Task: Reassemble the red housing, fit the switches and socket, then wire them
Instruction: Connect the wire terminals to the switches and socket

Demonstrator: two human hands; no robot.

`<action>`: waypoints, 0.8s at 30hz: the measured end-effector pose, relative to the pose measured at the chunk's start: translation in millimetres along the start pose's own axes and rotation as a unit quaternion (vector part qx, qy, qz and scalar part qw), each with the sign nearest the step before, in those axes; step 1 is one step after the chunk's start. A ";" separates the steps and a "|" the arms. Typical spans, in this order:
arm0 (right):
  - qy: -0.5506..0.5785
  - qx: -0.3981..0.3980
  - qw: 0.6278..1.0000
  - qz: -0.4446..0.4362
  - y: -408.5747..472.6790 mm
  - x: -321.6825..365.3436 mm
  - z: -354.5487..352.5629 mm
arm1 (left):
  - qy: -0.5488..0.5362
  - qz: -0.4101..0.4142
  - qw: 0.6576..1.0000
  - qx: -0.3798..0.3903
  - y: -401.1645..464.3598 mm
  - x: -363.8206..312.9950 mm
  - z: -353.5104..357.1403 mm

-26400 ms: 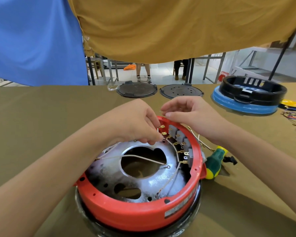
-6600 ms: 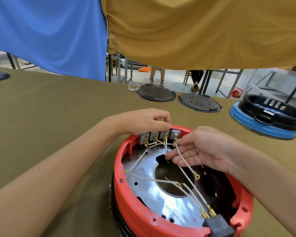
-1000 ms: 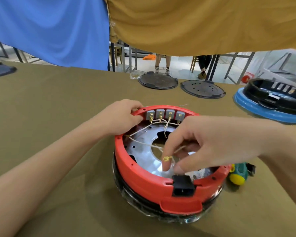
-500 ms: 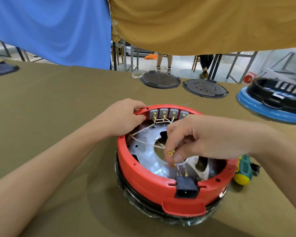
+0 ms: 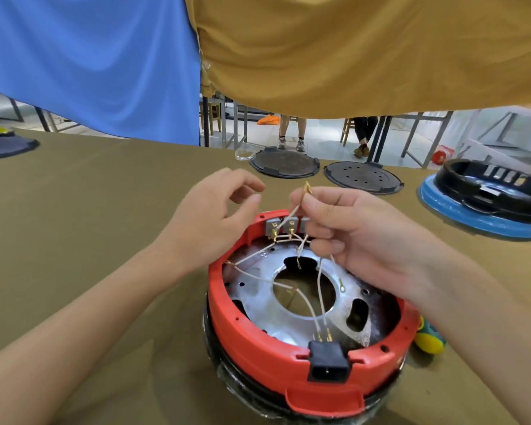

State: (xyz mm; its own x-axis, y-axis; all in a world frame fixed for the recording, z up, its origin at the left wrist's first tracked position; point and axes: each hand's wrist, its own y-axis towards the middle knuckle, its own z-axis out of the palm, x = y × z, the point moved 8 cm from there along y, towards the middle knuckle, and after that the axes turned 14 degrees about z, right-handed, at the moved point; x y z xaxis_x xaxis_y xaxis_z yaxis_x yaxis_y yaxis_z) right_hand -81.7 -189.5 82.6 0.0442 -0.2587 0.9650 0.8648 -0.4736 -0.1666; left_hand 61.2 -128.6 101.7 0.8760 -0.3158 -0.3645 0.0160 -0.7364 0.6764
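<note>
One thin white wire (image 5: 295,211) pinched above round red housing (image 5: 258,338).

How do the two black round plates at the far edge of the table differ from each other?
The left plate has a plain top with no holes visible; the right plate shows a ring of small holes. The left plate lies farther from the camera, the right plate nearer the blue-rimmed unit. Both lie flat, dark and round.

Two black discs (image 5: 284,163), blue-rimmed ring (image 5: 485,199)
</note>
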 end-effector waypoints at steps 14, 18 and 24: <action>-0.136 -0.140 0.976 -0.095 -2.3 4.9 -15.4 | -0.313 -0.050 0.948 0.013 -8.2 -30.2 17.6; -0.282 -0.159 0.942 -0.090 -11.4 20.9 -15.6 | -0.211 -0.062 0.975 -0.017 -9.0 -21.3 3.3; -0.431 -0.036 0.901 -0.041 -22.6 23.0 2.7 | 0.044 -0.136 0.990 0.011 -18.5 -8.0 4.9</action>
State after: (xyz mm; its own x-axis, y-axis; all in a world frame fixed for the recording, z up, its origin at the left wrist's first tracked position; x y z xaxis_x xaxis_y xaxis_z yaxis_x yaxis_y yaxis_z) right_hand -98.8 -182.5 109.0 0.3797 0.5146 0.7688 0.8498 -0.5223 -0.0701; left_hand 51.5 -115.4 88.9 0.8788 -0.0510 -0.4744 0.2483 -0.8000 0.5462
